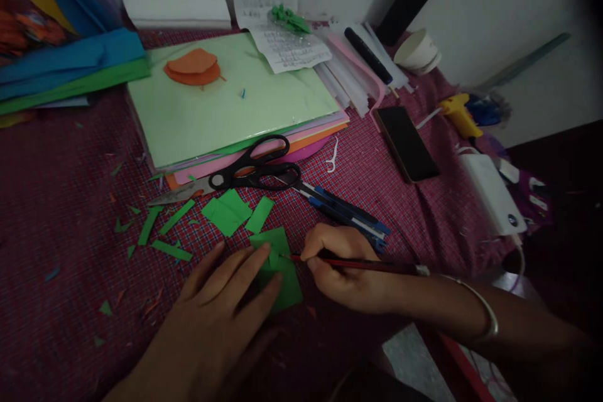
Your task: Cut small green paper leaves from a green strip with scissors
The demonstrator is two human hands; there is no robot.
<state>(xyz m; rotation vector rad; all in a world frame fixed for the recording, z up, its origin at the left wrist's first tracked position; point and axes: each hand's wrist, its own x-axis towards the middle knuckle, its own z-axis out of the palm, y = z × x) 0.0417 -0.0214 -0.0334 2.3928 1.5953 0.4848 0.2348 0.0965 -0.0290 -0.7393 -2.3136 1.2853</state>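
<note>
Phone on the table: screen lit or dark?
Dark. The phone lies on the checked cloth, its face plain black with no glow or icons visible. Whether it's powered off, I cannot tell.

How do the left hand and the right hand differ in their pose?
The left hand lies spread with fingers on the green paper, while the right hand is curled around a red pencil. A bangle shows behind the right hand; none shows behind the left hand. Both hands are bare and close together.
</note>
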